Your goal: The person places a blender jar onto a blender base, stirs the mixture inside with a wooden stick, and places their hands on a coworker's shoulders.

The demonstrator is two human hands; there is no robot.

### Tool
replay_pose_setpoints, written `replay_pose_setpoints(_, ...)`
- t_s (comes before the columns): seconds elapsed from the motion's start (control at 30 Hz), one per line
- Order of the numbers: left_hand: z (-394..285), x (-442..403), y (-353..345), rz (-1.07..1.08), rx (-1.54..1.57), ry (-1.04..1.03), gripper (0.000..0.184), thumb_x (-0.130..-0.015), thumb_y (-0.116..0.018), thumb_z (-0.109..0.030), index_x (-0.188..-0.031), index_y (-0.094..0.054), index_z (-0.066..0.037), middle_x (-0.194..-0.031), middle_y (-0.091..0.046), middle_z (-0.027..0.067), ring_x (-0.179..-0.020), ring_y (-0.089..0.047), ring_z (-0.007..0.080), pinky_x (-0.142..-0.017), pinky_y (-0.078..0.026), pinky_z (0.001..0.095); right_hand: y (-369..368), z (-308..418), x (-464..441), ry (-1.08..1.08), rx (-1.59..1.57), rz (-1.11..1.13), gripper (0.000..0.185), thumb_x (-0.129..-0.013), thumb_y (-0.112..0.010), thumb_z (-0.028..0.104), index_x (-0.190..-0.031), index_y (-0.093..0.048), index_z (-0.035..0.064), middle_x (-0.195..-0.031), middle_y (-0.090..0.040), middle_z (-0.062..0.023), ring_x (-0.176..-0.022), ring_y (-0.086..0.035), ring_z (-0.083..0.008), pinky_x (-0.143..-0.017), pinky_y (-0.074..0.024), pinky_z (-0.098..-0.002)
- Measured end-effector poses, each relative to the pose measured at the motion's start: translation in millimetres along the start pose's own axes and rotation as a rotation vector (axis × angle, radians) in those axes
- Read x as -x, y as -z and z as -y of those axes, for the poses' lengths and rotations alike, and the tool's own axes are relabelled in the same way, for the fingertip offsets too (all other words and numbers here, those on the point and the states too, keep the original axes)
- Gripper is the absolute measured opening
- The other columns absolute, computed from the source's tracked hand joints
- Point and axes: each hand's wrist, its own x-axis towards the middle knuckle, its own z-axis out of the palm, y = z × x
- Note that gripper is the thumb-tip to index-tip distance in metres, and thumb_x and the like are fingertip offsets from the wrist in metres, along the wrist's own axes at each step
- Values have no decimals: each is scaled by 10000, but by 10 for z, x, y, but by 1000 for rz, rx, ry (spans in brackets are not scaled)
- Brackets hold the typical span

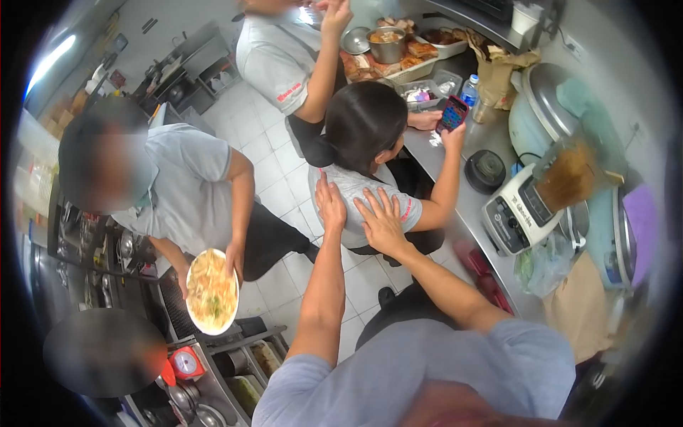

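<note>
Across one co-worker's grey shirt (pixel 354 186), the left hand (pixel 331 203) lies flat, fingers close together, and the right hand (pixel 383 224) spreads wide, both pointing toward the head (pixel 366 119).

Pale square tiles cover the floor (pixel 281 153) at centre; a steel worktop (pixel 455 206) runs down the right beside a light wall (pixel 605 64). A bright tube light (pixel 51 65) glows upper left.
</note>
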Motion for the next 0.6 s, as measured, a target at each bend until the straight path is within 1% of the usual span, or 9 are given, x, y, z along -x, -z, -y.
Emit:
replay_pose_setpoints(0.13, -11, -25, -35, -30, -66, 70, 555, -1035, -263, -415, -1528, -282, -161, -1553, -276, 186, -1440, -217, 384, -1164, -160, 506, 14, -48, -38, 31, -37, -22, 567, -809, -645, 128, -1364, -534, 157, -1497, -364, -106, -1377, -272, -384, -1033, -247, -627)
replay_pose_setpoints(0.17, 31, -42, -63, -41, -75, 62, 555, -1035, -253, -417, -1527, -286, -161, -1554, -275, 185, -1446, -212, 369, -1165, -152, 512, 155, 68, -131, 61, 29, -144, 454, -790, -641, 96, -1242, -626, 128, -1328, -535, -126, -1244, -442, -359, -980, -329, -562)
replay_pose_setpoints(0.2, 77, -46, -102, -45, -85, 55, 556, -1035, -243, -418, -1527, -289, -161, -1554, -274, 183, -1452, -207, 354, -1165, -143, 518, 201, 116, -229, 69, 24, -139, 454, -790, -641, 96, -1242, -626, 128, -1328, -535, -126, -1244, -442, -359, -980, -329, -562)
replay_pose_setpoints(0.27, 483, -73, -201, -49, -65, 64, 551, -1034, -295, -387, -1509, -308, -108, -1553, -274, 182, -1434, -250, 346, -1161, -195, 481, 236, 199, -462, 1, -540, 12, 340, -776, -625, 58, -1112, -671, 75, -1100, -652, -147, -1078, -564, -353, -940, -400, -484)
replay_pose_setpoints(0.33, 1174, -50, -405, -238, -28, -208, 511, -1022, -372, -315, -1448, -357, -33, -1463, -381, 209, -1352, -367, 346, -1116, -293, 424, 170, 345, -802, 236, -525, 58, 243, -798, -589, 40, -1027, -672, 34, -962, -681, -166, -981, -612, -356, -896, -444, -442)
replay_pose_setpoints(0.37, 1193, 11, -378, -219, 11, -124, 519, -1018, -380, -321, -1455, -346, -45, -1463, -386, 209, -1346, -378, 347, -1109, -302, 422, 94, 367, -999, 420, -412, 79, 232, -807, -584, 51, -1021, -673, 34, -978, -680, -173, -993, -614, -351, -898, -445, -451)
replay_pose_setpoints(0.47, 909, 323, -218, -132, 145, 199, 548, -1005, -407, -339, -1478, -314, -80, -1464, -398, 209, -1326, -412, 350, -1089, -328, 415, -381, 453, -1432, 373, -388, 318, 239, -794, -603, 90, -1014, -684, 44, -929, -694, -178, -963, -637, -355, -899, -449, -459)
replay_pose_setpoints(0.53, 770, 491, -68, -81, 229, 385, 571, -996, -424, -352, -1494, -293, -104, -1464, -407, 210, -1314, -434, 351, -1075, -345, 411, -589, 507, -1618, 396, -48, 645, 266, -764, -634, 132, -1011, -689, 51, -881, -708, -168, -928, -657, -362, -884, -457, -454)
replay_pose_setpoints(0.6, 604, 623, 77, -6, 326, 571, 598, -987, -442, -364, -1509, -272, -127, -1465, -415, 210, -1301, -456, 353, -1062, -363, 407, -691, 481, -1674, 429, 95, 703, 251, -746, -657, 160, -972, -705, 63, -840, -718, -140, -911, -674, -338, -859, -468, -435)
